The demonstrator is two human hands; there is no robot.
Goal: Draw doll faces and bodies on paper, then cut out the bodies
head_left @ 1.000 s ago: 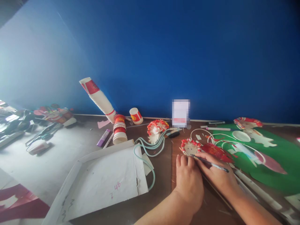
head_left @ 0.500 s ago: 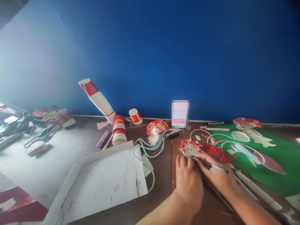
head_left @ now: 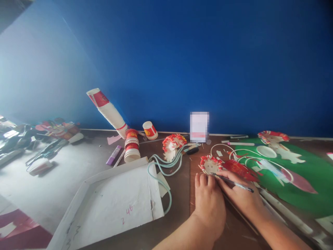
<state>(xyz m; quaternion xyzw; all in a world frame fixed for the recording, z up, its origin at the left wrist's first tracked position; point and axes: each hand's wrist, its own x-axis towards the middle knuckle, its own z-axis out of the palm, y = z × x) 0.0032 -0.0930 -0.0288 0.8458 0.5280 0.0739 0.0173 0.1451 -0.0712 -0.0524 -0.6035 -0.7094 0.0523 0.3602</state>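
My right hand (head_left: 240, 194) grips a thin pen (head_left: 232, 181), its tip at the lower edge of a round paper face with a red and white fringe (head_left: 210, 164). A red paper piece (head_left: 239, 168) lies joined to that face on its right. My left hand (head_left: 209, 199) rests flat on the brown table beside the face, fingers together and stretched toward it, holding nothing.
A white cardboard lid (head_left: 114, 201) lies to the left, with pale green tubing (head_left: 163, 166) beside it. Stacked red and white paper cups (head_left: 131, 147), a leaning cup sleeve (head_left: 108, 111), a purple glue stick (head_left: 113, 155) and a second fringed face (head_left: 173, 143) sit behind. Green paper (head_left: 307, 177) with cut-outs lies right.
Both hands stay in place with the pen tip at the paper face. The view has shifted very slightly.
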